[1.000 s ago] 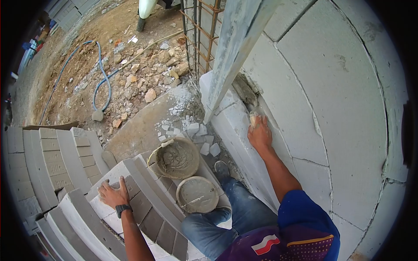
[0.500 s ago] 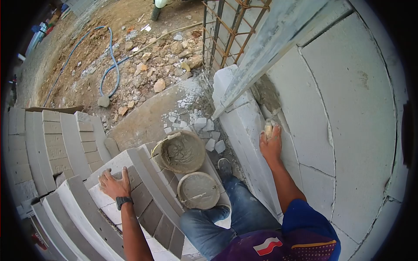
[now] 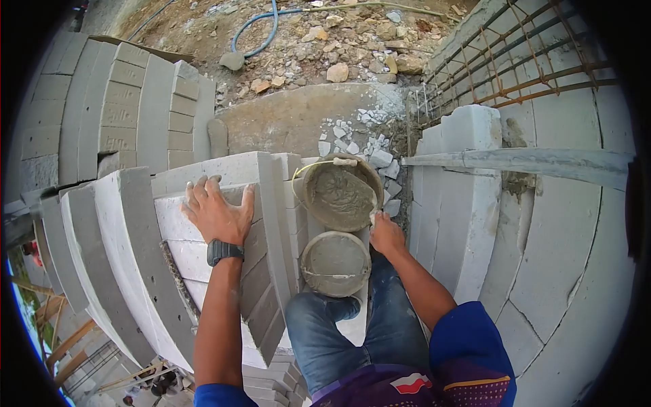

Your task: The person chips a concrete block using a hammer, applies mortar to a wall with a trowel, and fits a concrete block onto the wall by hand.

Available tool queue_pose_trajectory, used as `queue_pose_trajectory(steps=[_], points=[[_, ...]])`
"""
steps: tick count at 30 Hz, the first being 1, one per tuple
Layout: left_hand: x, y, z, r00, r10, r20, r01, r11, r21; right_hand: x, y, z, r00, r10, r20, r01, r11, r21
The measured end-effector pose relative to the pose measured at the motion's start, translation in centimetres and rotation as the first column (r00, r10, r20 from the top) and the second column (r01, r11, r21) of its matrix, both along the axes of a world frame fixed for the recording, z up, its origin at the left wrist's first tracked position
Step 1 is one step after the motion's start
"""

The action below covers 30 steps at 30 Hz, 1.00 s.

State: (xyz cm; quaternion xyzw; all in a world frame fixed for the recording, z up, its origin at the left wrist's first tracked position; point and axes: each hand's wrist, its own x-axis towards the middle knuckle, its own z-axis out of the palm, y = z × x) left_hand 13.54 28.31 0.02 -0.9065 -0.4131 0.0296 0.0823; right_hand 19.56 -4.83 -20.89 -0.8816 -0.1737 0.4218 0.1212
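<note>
My left hand [image 3: 217, 214] lies with spread fingers on top of a stack of pale concrete blocks [image 3: 178, 227], and it holds nothing. My right hand [image 3: 388, 236] is closed round the handle of a trowel [image 3: 373, 216] at the right rim of a bucket [image 3: 311, 206]. Wet grey mortar [image 3: 339, 197] fills much of that bucket; the trowel's blade is hard to make out there. Directly below it stands a second round bucket [image 3: 334, 266], with a thin pale strip across its top, near my knees.
A block wall [image 3: 566, 224] rises on the right, with a long straight bar [image 3: 529, 159] jutting across it. Behind are a rusty rebar cage [image 3: 515, 61], broken block pieces [image 3: 383, 159], rubble and a blue hose [image 3: 274, 30]. More blocks [image 3: 123, 102] are stacked at left.
My right hand has moved from the wall's mortar joint on the right to the mortar bucket, with the trowel. My left hand stays on the blocks. The view has turned.
</note>
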Motion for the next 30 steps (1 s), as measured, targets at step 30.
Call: queue_pose_trajectory(steps=[30], points=[[0.4,-1.2,1.4,0.998,0.056,-0.022,-0.057,0.998,-0.036,-7.3,-18.7,12.3,0.728,-0.641,-0.241,0.664,0.574,0.48]])
